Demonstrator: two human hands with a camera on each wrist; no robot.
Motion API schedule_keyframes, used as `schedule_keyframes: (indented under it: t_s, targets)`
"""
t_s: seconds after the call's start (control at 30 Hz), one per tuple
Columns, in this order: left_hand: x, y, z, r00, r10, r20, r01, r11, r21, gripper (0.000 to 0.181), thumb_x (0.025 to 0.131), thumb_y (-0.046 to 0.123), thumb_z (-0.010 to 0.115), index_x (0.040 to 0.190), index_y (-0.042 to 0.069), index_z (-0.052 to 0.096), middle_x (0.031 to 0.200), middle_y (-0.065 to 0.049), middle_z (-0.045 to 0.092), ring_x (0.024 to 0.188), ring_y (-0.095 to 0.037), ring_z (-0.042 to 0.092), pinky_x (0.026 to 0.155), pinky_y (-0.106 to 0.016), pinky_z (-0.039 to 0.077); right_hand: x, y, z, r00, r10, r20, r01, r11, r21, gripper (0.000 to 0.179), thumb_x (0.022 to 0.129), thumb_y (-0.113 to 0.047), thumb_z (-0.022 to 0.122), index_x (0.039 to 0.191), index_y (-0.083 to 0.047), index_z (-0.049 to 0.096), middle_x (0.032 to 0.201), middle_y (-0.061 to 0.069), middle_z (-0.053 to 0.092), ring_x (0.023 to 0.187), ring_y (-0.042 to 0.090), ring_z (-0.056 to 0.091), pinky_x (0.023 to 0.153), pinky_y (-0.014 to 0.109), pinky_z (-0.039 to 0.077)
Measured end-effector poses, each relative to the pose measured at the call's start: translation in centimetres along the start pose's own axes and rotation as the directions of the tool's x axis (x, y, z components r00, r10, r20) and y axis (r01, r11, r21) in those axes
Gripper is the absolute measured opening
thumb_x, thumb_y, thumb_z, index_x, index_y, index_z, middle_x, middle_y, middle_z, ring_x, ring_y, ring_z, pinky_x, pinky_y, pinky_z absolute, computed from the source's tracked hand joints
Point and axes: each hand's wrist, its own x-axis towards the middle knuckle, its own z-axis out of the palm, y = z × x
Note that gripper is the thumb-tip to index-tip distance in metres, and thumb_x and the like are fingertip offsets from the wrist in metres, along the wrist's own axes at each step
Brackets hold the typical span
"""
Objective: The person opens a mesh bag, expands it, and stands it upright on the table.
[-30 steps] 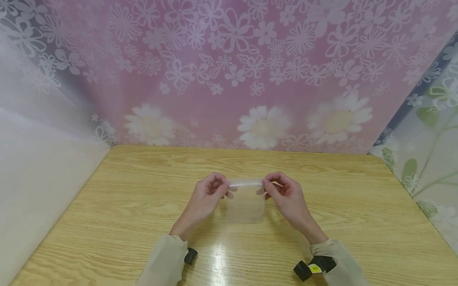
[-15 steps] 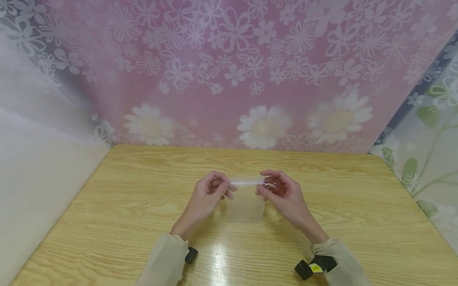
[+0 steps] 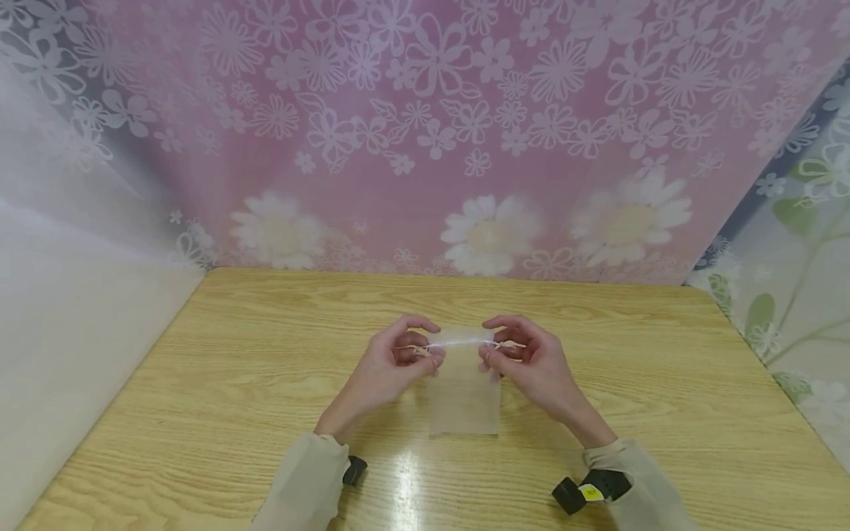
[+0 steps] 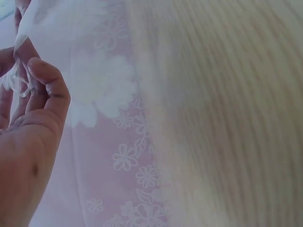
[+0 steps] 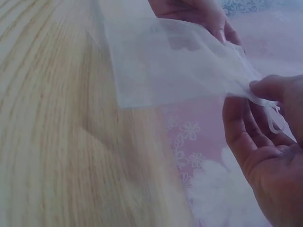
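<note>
Pinching a sheer pouch [image 3: 464,402] near its top, left hand [image 3: 397,360] and right hand [image 3: 539,363], cord [image 3: 419,350] now showing at left too

– Where's room near the bag [image 3: 463,402]?
– Over the table [image 3: 465,479], on the bag's near side.
– What's in the way?
– The left hand [image 3: 390,365] and right hand [image 3: 539,367], at its sides; a curtain [image 3: 392,199] beyond it.

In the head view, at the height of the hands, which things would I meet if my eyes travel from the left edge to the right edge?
White sheet → wooden table → left hand → sheer bag → right hand → wooden table again → leaf-patterned sheet.
</note>
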Motion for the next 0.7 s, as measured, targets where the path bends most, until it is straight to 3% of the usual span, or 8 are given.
schedule_keyframes:
  t_s: [0.13,0.23,0.37,0.57,0.7]
  targets:
    - [-0.1,0.2,-0.1,0.997,-0.056,0.053,0.054,0.998,0.035,0.031,0.096,0.005,0.068,0.125,0.014,0.062,0.112,-0.017,0.07,0.098,-0.039,0.073,0.087,-0.046,0.062,0.1,-0.1,-0.3,0.999,0.017,0.049,-0.017,1.0,0.003,0.031,0.094,-0.003,0.072,0.123,0.003,0.061,0.094,0.011,0.064,0.073,0.016,0.076,0.056,0.033,0.061]
    - [-0.1,0.4,-0.3,0.99,-0.084,0.115,0.075,0.994,0.077,0.029,0.095,0.009,0.07,0.123,0.016,0.063,0.107,-0.013,0.07,0.092,-0.032,0.073,0.085,-0.045,0.061,0.1,-0.2,-0.5,0.996,0.044,0.072,-0.044,0.999,0.004,0.03,0.094,-0.001,0.071,0.122,0.004,0.059,0.094,0.009,0.063,0.074,0.017,0.076,0.058,0.035,0.062]
    - [-0.1,0.5,-0.5,0.981,-0.081,0.175,0.059,0.99,0.125,0.027,0.095,0.012,0.072,0.121,0.009,0.064,0.102,-0.008,0.068,0.085,-0.023,0.072,0.082,-0.046,0.061,0.1,-0.2,-1.0,0.987,0.082,0.135,-0.081,0.997,-0.009,0.03,0.095,-0.001,0.07,0.121,0.004,0.059,0.094,0.01,0.065,0.074,0.019,0.076,0.059,0.037,0.062]
    - [0.0,0.5,-0.5,0.977,-0.061,0.205,0.035,0.991,0.128,0.024,0.096,0.011,0.07,0.116,0.0,0.063,0.099,-0.006,0.066,0.083,-0.03,0.069,0.074,-0.035,0.059,0.3,-0.5,-1.9,0.939,0.13,0.317,-0.122,0.992,-0.044,0.024,0.097,-0.004,0.069,0.119,0.003,0.062,0.096,0.011,0.069,0.077,0.017,0.072,0.063,0.043,0.063]
    - [0.0,0.5,-0.5,0.973,-0.064,0.221,0.033,0.99,0.14,0.019,0.097,0.009,0.069,0.113,0.0,0.064,0.095,-0.005,0.066,0.08,-0.026,0.068,0.069,-0.027,0.055,0.5,-0.6,-2.3,0.909,0.15,0.388,-0.119,0.988,-0.101,0.021,0.097,-0.006,0.069,0.114,0.006,0.064,0.093,0.014,0.07,0.076,0.013,0.07,0.065,0.045,0.063]
